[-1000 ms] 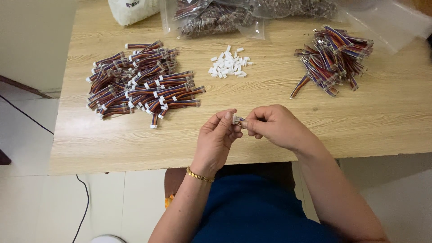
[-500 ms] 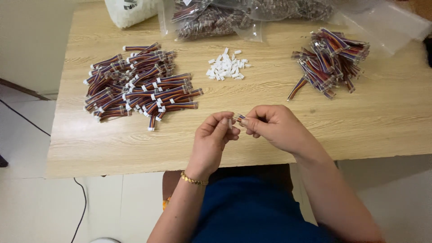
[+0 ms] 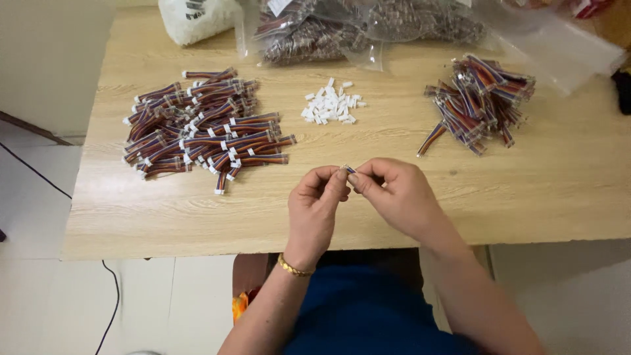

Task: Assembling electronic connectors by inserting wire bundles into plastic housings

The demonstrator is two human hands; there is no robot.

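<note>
My left hand and my right hand meet over the near part of the wooden table. Their fingertips pinch one short striped wire piece with a small white connector between them; most of it is hidden by the fingers. A small heap of white plastic connectors lies beyond the hands. To the left is a big pile of multicoloured wire pieces with white ends. To the right is a smaller pile of similar wire pieces.
Clear plastic bags of more wire pieces lie along the far edge, with a white bag at the far left and an empty clear bag at the right. A black cable runs over the tiled floor on the left.
The hands have stayed together on the same small piece, fingers shifting slightly. The view has drifted a little; the piles have not moved.
</note>
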